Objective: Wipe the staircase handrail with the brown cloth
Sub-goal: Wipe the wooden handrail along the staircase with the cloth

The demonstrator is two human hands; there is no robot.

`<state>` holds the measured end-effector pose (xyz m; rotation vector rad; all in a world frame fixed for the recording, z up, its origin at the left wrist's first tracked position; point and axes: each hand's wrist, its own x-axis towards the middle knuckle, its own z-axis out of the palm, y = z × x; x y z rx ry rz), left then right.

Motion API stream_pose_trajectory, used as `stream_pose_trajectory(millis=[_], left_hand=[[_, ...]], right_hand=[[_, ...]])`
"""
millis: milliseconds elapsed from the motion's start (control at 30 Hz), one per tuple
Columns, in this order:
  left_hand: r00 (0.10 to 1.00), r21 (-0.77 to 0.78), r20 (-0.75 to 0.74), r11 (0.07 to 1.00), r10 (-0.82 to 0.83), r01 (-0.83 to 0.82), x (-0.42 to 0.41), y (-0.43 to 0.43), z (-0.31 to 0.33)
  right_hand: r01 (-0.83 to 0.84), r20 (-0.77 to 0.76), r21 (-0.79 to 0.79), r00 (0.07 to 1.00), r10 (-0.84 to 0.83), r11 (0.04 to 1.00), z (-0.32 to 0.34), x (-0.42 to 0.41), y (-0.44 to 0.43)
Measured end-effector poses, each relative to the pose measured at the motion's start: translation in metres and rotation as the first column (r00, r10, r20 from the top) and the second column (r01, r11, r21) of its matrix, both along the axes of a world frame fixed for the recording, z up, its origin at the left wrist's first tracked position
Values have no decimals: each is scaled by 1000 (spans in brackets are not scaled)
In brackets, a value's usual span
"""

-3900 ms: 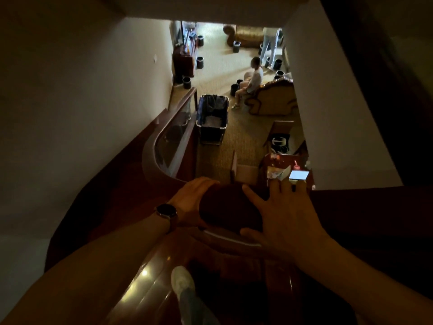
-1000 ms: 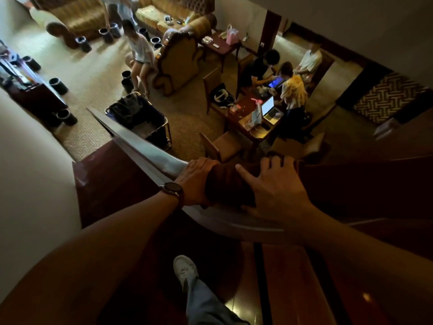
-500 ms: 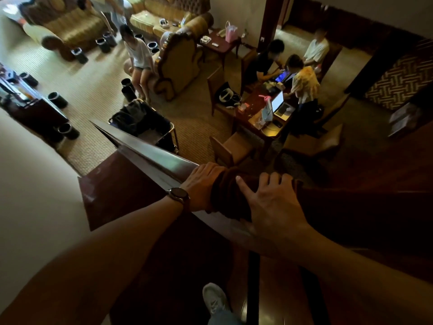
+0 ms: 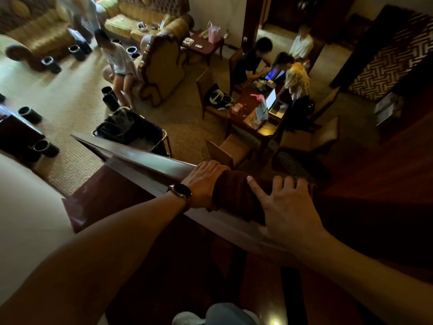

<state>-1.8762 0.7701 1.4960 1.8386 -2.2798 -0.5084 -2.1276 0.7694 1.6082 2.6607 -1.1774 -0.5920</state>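
The glossy dark wooden handrail (image 4: 140, 160) runs from upper left down to the centre right. A brown cloth (image 4: 232, 193) is draped over it in the middle. My left hand (image 4: 202, 184), a watch on its wrist, presses on the cloth's left end, fingers curled over the rail. My right hand (image 4: 288, 207) lies flat with fingers spread on the cloth's right end. The cloth's far side hangs behind the rail, out of sight.
A pale wall (image 4: 30, 219) closes the left side. Dark wood flooring (image 4: 257, 289) and my shoe (image 4: 187, 319) are below. Far beneath lie a carpeted lounge with sofas (image 4: 164, 64), a black cart (image 4: 131, 130), a table with laptops (image 4: 260, 111) and several seated people.
The view has swung from the stairwell to above the lounge. Both hands with the cloth have slid along the rail; in the last second they stay pressed on it, barely shifting.
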Motion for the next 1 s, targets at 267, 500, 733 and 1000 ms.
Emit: stream_pose_trajectory(millis=[267,500,733,1000], left_hand=[[1000,3,7,1000,13,-13,96,-16,-67],[1000,-34,4,999,-22,22,154,-27,-106],[999,10,2,999,-42,42,237,-44,-152],[998,42,-16,997,-59,59,347,-60,-220]], right_hand=[[90,1,-43,996,-90,995,-73,104,-10],[121,-21,-80,992,-123,989,-107,157,-15],[140,-21,-61,990,-141,988,-158,239,-32],[146,-33,11,989,-146,989,-221,349,-47]])
